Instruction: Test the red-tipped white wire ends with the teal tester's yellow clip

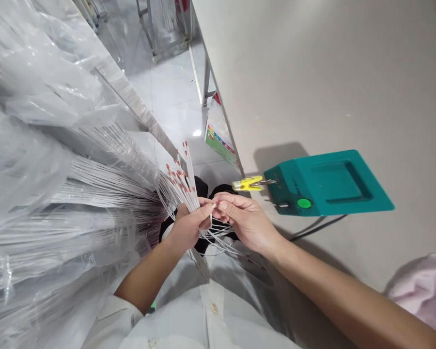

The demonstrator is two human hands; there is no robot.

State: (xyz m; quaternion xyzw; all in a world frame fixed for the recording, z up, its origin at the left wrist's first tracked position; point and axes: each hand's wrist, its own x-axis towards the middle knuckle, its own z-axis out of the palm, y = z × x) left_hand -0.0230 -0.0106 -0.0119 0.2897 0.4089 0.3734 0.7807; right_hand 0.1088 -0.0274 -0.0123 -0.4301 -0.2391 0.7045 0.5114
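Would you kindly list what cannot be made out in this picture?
All in the head view:
Small piece between left hand and right hand: mostly covered by the fingers.
White wires at left: veiled by cloudy plastic sheeting.
Lettering on the teal device: too small.
Pink cloth: cut off by the right edge.
Wheeled rack: cut off by the top edge.

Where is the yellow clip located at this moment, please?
In the head view, the yellow clip is right of centre, at the left end of the teal device, just above the right hand.
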